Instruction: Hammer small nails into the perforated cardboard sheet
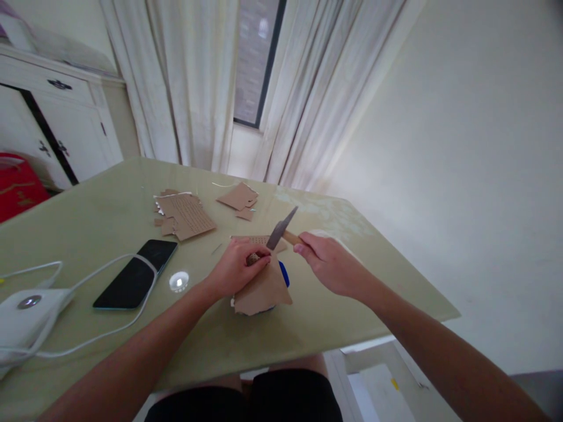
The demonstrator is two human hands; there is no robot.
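Risk of a cut: left hand (235,266) closed on the cardboard piece (264,290) near the tabletop (316,328) front edge, fingers just beside the blade of the knife (281,227) gripped tightly by the right hand (329,264), a slip likely.

Both forearms reaching forward, left hand (235,266) curled in a pinching grip, right hand (329,264) fisted
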